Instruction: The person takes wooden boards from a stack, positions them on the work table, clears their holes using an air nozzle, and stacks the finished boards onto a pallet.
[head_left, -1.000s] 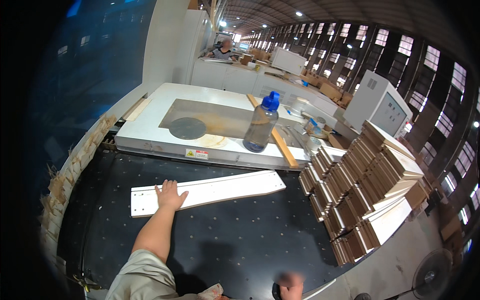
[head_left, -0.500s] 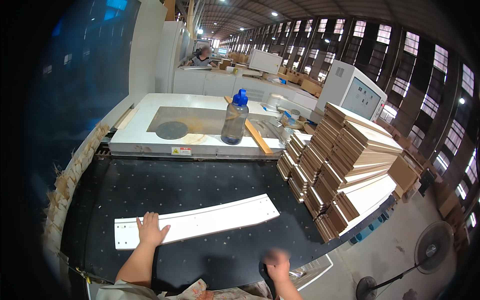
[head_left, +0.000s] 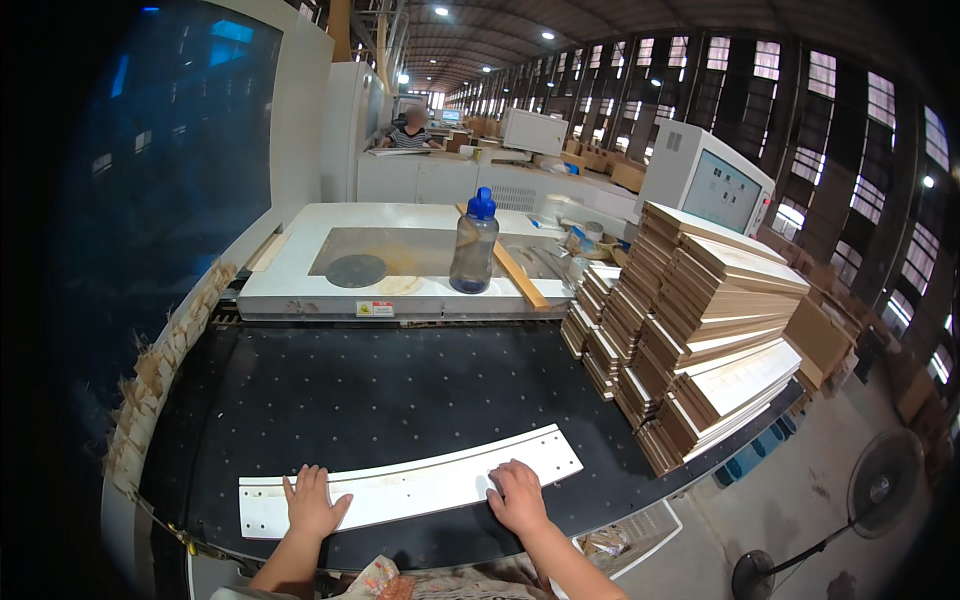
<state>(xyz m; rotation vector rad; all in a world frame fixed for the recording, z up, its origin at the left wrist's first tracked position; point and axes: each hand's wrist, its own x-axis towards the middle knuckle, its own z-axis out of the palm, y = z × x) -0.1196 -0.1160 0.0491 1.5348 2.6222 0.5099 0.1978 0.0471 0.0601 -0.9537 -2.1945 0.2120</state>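
Note:
A long white panel [head_left: 405, 492] with a groove along its far side and small holes at its ends lies on the black, dotted table [head_left: 400, 400]. My left hand [head_left: 316, 503] rests on its left part, fingers stretched out and thumb apart. On its right part sits my right hand [head_left: 520, 500], fingers curled together with the tips down on the surface. Whatever may be under those fingertips is too small to make out.
Tall stacks of white-faced boards [head_left: 690, 320] stand on the right side. Beyond the table, a white machine bed [head_left: 290, 285] carries a blue-capped bottle [head_left: 474, 250] and a wooden strip [head_left: 520, 275]. A floor fan [head_left: 880, 488] stands at right; a person [head_left: 412, 132] sits far back.
The white panel now lies nearer to me. My right hand has moved from the table's near edge up onto the panel. My left hand stays on its left part.

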